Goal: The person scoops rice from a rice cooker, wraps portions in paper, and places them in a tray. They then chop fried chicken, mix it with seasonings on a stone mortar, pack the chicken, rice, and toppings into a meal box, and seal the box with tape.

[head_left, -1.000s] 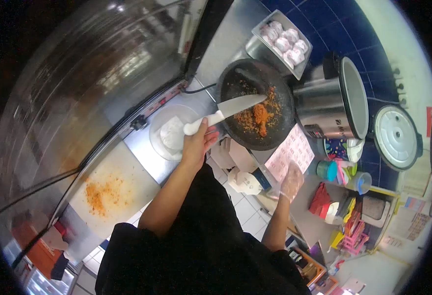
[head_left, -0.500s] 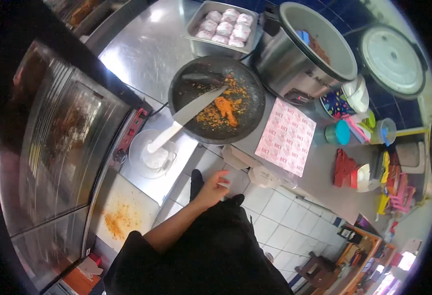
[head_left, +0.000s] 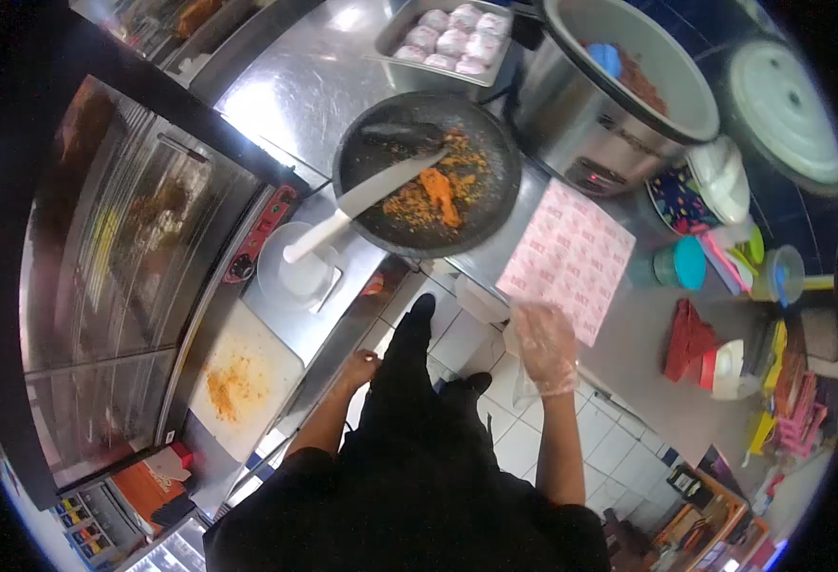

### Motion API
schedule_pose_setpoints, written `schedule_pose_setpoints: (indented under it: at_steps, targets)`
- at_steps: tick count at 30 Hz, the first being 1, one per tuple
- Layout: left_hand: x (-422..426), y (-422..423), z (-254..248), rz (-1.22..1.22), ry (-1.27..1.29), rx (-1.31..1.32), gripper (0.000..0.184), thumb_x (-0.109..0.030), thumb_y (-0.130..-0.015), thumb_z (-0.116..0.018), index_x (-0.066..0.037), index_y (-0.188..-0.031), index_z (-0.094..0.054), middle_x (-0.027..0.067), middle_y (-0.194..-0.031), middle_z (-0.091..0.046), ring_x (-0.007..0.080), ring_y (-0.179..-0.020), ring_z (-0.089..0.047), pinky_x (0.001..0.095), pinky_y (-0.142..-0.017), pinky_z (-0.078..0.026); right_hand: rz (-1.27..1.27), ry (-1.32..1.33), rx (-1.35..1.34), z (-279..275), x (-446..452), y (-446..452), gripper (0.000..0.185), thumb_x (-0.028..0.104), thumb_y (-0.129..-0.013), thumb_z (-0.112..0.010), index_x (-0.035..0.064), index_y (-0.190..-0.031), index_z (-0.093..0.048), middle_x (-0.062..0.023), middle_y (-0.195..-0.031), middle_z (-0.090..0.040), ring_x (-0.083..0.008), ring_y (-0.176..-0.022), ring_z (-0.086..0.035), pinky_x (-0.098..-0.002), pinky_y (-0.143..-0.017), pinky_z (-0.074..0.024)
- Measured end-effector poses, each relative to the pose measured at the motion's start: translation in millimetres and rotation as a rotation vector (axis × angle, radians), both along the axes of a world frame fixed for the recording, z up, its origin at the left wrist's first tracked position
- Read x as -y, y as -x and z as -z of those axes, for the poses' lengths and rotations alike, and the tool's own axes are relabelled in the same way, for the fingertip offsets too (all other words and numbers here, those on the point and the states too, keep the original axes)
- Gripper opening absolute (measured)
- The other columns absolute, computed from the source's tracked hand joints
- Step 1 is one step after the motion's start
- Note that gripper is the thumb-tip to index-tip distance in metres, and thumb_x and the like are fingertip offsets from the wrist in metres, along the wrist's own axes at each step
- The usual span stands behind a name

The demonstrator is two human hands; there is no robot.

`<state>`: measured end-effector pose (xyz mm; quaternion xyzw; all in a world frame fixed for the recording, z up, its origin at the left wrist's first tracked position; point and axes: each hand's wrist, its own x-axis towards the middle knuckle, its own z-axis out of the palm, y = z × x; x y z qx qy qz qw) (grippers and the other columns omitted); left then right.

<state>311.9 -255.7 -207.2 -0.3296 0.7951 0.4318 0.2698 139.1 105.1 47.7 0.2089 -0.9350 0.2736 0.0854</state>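
Observation:
My right hand (head_left: pixel 545 348), in a loose clear plastic glove, is at the near edge of a pink-and-white printed paper sheet (head_left: pixel 572 257). Its fingers look stretched out; whether they touch the sheet I cannot tell. My bare left hand (head_left: pixel 360 368) is low beside the left counter, fingers curled in, with nothing visible in them. Ahead, a dark round pan (head_left: pixel 495 205) holds orange crumbs and an orange piece of food (head_left: pixel 440 195). A white-handled knife (head_left: pixel 381 189) lies across the pan's rim, its handle over a translucent bowl (head_left: pixel 281 262).
A steel tray (head_left: pixel 405 71) of wrapped round items stands behind the pan, beside a large rice cooker (head_left: pixel 581 124). Left are a glass-doored cabinet (head_left: pixel 133 248) and a crumb-covered cutting board (head_left: pixel 271 381). A teal cup (head_left: pixel 681 264) and red cartons (head_left: pixel 683 338) stand right.
My gloved right hand has come into view at the paper sheet. My left hand has moved left and down, and its fingers have curled in. The view has shifted slightly.

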Motion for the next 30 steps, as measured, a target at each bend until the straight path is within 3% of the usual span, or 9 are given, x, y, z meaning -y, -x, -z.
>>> schedule_pose_setpoints:
  at_steps: [3, 5, 8, 10, 12, 14, 20, 22, 30]
  targets:
    - [28, -44, 79, -0.085, -0.109, 0.110, 0.022, -0.019, -0.079, -0.071, -0.008, -0.098, -0.076, 0.0151, -0.085, -0.075, 0.0278, -0.077, -0.074, 0.0415, -0.074, -0.058, -0.044, 0.048, -0.132, 4, 67, 70, 0.029, 0.023, -0.089, -0.073, 0.0070, -0.112, -0.072, -0.0148, -0.112, -0.070, -0.0365, -0.097, -0.066, -0.0484, -0.085, -0.0527]
    - [49, -76, 122, 0.370, -0.108, 0.067, 0.018, -0.017, -0.072, -0.077, -0.009, -0.087, -0.071, 0.0123, -0.082, -0.073, 0.0310, -0.081, -0.071, 0.0454, -0.074, -0.057, -0.047, -0.018, -0.051, 4, 111, 115, 0.033, 0.026, -0.089, -0.073, 0.0074, -0.116, -0.070, -0.0164, -0.115, -0.068, -0.0370, -0.097, -0.066, -0.0487, -0.085, -0.0528]
    - [53, -116, 148, -0.079, -0.331, 0.295, 0.024, -0.011, -0.065, -0.081, -0.009, -0.087, -0.069, 0.0111, -0.086, -0.072, 0.0325, -0.081, -0.070, 0.0443, -0.074, -0.058, -0.046, -0.117, 0.014, 21, 155, 161, 0.042, 0.034, -0.090, -0.071, 0.0078, -0.123, -0.068, -0.0188, -0.120, -0.066, -0.0377, -0.099, -0.065, -0.0494, -0.085, -0.0527]
    - [52, -67, 88, -0.265, -0.462, 0.541, 0.019, -0.013, -0.075, -0.077, -0.007, -0.091, -0.071, 0.0088, -0.085, -0.073, 0.0281, -0.071, -0.070, 0.0417, -0.065, -0.059, 0.031, -0.210, -0.063, 38, 171, 174, 0.047, 0.039, -0.090, -0.068, 0.0104, -0.127, -0.067, -0.0183, -0.126, -0.063, -0.0378, -0.101, -0.065, -0.0497, -0.085, -0.0528]
    - [54, -76, 92, 0.086, -0.317, 0.265, 0.022, -0.024, -0.096, -0.059, -0.006, -0.099, -0.070, 0.0050, -0.080, -0.070, 0.0212, -0.067, -0.069, 0.0392, -0.057, -0.057, 0.029, -0.282, -0.009, 39, 184, 181, 0.047, 0.040, -0.089, -0.069, 0.0124, -0.127, -0.067, -0.0158, -0.129, -0.062, -0.0361, -0.101, -0.065, -0.0491, -0.083, -0.0528]
    - [58, -62, 96, 0.068, -0.295, 0.308, 0.028, -0.028, -0.101, -0.052, -0.006, -0.101, -0.069, 0.0033, -0.078, -0.068, 0.0188, -0.068, -0.068, 0.0394, -0.055, -0.056, 0.026, -0.344, 0.029, 38, 193, 188, 0.048, 0.041, -0.088, -0.070, 0.0144, -0.127, -0.068, -0.0133, -0.132, -0.061, -0.0344, -0.102, -0.065, -0.0486, -0.082, -0.0529]
    - [58, -99, 142, -0.233, -0.620, 0.158, 0.040, -0.033, -0.106, -0.045, -0.003, -0.101, -0.071, 0.0084, -0.096, -0.069, 0.0158, -0.090, -0.065, 0.0347, -0.081, -0.055, 0.067, -0.633, 0.096, 16, 204, 190, 0.055, 0.044, -0.084, -0.073, 0.0200, -0.133, -0.065, -0.0067, -0.139, -0.058, -0.0281, -0.103, -0.065, -0.0428, -0.075, -0.0517]
    - [56, -122, 167, -0.735, -0.861, 0.079, 0.045, -0.037, -0.109, -0.041, -0.002, -0.118, -0.068, 0.0111, -0.116, -0.068, 0.0158, -0.107, -0.062, 0.0359, -0.099, -0.047, 0.024, -0.538, 0.094, 10, 203, 194, 0.056, 0.044, -0.088, -0.071, 0.0147, -0.135, -0.063, -0.0171, -0.126, -0.065, -0.0366, -0.099, -0.068, -0.0488, -0.082, -0.0541]
    - [58, -108, 124, -0.221, -0.481, 0.133, 0.046, -0.038, -0.109, -0.040, -0.002, -0.125, -0.064, 0.0114, -0.121, -0.066, 0.0173, -0.110, -0.061, 0.0377, -0.101, -0.046, 0.233, -0.078, 0.054, 14, 171, 183, 0.052, 0.029, -0.088, -0.077, 0.0056, -0.132, -0.061, -0.0248, -0.111, -0.069, -0.0412, -0.096, -0.069, -0.0468, -0.088, -0.0545]
